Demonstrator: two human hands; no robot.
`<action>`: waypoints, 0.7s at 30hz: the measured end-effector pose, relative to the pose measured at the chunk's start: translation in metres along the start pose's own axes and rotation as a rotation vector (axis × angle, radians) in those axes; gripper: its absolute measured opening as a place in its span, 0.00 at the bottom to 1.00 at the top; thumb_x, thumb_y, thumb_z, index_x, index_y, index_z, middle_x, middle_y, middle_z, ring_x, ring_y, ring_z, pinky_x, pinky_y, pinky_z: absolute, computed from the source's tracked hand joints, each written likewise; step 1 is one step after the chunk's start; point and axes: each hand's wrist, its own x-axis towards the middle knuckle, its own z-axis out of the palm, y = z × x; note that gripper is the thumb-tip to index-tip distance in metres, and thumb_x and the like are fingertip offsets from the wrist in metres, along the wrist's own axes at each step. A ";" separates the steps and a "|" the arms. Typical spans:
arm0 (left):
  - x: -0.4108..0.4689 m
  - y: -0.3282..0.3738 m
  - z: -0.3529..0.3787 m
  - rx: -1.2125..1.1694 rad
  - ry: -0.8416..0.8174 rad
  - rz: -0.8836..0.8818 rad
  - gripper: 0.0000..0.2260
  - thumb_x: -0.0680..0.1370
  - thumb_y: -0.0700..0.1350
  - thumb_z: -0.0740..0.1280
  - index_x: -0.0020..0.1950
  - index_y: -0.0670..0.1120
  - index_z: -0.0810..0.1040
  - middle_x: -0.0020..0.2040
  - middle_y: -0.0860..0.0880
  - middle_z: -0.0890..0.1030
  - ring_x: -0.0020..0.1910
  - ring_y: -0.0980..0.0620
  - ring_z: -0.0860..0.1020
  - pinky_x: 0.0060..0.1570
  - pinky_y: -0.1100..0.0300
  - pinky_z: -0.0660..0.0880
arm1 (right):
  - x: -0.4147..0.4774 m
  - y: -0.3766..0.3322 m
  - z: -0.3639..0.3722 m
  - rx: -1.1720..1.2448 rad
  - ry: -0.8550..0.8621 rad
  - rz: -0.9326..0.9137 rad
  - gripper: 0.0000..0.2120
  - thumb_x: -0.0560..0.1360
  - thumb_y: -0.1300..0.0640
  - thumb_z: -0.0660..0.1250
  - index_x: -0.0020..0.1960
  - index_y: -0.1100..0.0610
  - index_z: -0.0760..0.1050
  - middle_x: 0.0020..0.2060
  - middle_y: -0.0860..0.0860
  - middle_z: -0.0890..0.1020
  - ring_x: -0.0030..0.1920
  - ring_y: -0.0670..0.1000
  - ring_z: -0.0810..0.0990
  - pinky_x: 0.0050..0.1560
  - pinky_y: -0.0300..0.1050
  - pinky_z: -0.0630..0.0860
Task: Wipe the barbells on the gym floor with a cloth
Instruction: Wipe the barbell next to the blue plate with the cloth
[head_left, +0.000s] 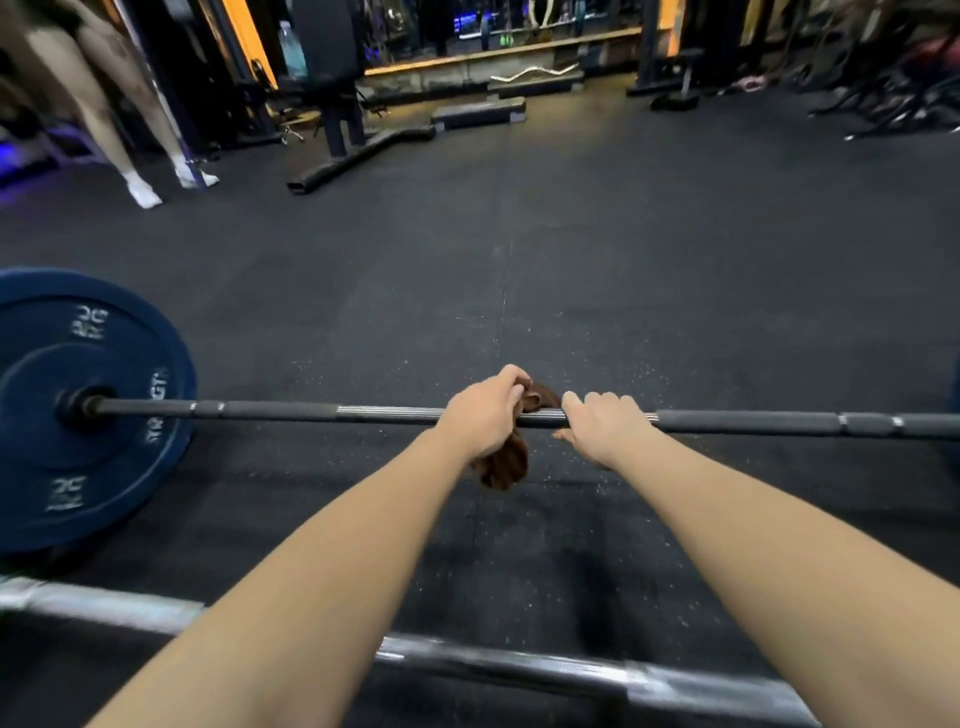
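A barbell lies across the black rubber floor, with a blue bumper plate on its left end. The left hand curls over the bar's smooth middle, gripping a brown cloth against it; a fold of cloth hangs below. Just beside it, the right hand wraps its fingers over the bare bar. A second bar, blurred, lies nearer, under both forearms
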 end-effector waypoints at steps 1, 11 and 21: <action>0.000 0.004 0.004 -0.019 0.020 -0.007 0.13 0.88 0.49 0.51 0.69 0.51 0.69 0.57 0.47 0.81 0.53 0.44 0.77 0.51 0.51 0.69 | -0.001 0.000 0.000 0.007 0.004 0.000 0.22 0.83 0.39 0.56 0.66 0.56 0.66 0.64 0.57 0.77 0.64 0.60 0.75 0.60 0.54 0.69; 0.001 -0.062 -0.019 0.026 0.000 -0.040 0.13 0.88 0.52 0.51 0.68 0.53 0.70 0.54 0.47 0.81 0.53 0.41 0.78 0.55 0.49 0.73 | -0.002 0.001 0.004 0.044 0.013 0.000 0.21 0.84 0.39 0.55 0.62 0.56 0.66 0.61 0.56 0.77 0.62 0.60 0.74 0.56 0.53 0.66; -0.004 -0.106 -0.016 0.144 0.163 -0.150 0.13 0.87 0.51 0.50 0.65 0.51 0.70 0.57 0.45 0.82 0.56 0.39 0.77 0.55 0.45 0.71 | -0.002 -0.002 0.010 -0.018 0.084 0.011 0.20 0.84 0.39 0.56 0.60 0.56 0.66 0.58 0.55 0.77 0.57 0.59 0.76 0.49 0.51 0.62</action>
